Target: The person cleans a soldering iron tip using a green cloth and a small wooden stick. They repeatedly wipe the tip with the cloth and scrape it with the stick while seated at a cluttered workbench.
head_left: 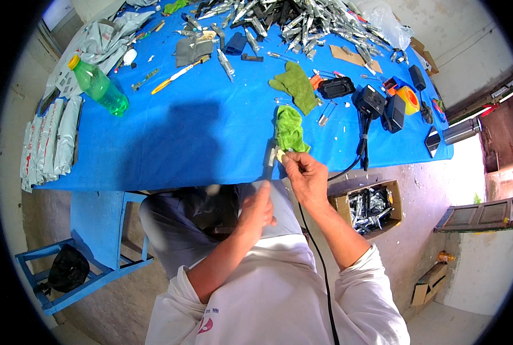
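Note:
My right hand (pixel 306 177) is at the table's near edge, with thumb and fingertips pinched on a small pale yellow piece (pixel 280 155). Its exact kind is too small to make out. Just left of that piece is a narrow grey strip (pixel 271 156) with a whitish patch. My left hand (pixel 257 210) is lower and to the left, over my lap. Its index finger points up toward the strip and its thumb stands apart; I see nothing held in it. A bright green cloth (pixel 289 127) lies just beyond my right fingertips, and a darker green cloth (pixel 296 87) lies behind it.
Many silvery pen-like devices (pixel 308 26) are heaped at the back of the blue-covered table (pixel 170 155). A green bottle (pixel 99 86) and grey packets (pixel 66 135) are at left. Black adapters (pixel 371 102) with cables lie at right. A carton (pixel 399 201) of devices is on the floor.

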The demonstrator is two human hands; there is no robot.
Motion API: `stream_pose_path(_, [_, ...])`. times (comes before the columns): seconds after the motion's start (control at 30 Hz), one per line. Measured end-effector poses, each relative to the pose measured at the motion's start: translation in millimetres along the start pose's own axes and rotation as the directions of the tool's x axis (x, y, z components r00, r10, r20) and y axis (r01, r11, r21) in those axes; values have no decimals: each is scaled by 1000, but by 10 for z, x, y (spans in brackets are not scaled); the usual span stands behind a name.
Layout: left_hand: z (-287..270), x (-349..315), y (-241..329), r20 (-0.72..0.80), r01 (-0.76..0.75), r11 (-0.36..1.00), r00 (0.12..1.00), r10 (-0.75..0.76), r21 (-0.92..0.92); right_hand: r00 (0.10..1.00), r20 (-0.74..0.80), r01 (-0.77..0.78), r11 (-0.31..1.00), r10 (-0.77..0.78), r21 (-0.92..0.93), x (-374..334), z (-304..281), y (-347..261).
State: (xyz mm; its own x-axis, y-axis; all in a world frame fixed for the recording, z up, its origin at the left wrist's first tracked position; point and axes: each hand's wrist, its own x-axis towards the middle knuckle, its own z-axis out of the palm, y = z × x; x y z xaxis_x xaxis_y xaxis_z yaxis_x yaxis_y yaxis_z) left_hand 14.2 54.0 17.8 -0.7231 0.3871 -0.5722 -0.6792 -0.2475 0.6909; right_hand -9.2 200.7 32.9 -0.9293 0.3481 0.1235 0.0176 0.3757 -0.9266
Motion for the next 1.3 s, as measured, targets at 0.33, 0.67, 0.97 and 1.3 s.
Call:
stream_pose_path(0.33, [62,-40,23,-3,-2,998,1000,2,63,998,64,30,993,-23,-113,25,-70,-68])
stream_pose_path(0.67, [53,-85,40,23,22,993,999,-25,115,991,122,67,992,-53,-111,37,-138,7])
stream_pose_path(0.97, [26,-64,15,4,36,992,999,-36,119,984,173,69,991,-48,-118,19,-188,-9])
stream_pose_path(1.3, [69,-94,51,-29,47,990,999,-44,132,977,211,29,991,-1,-131,12,-236,-40])
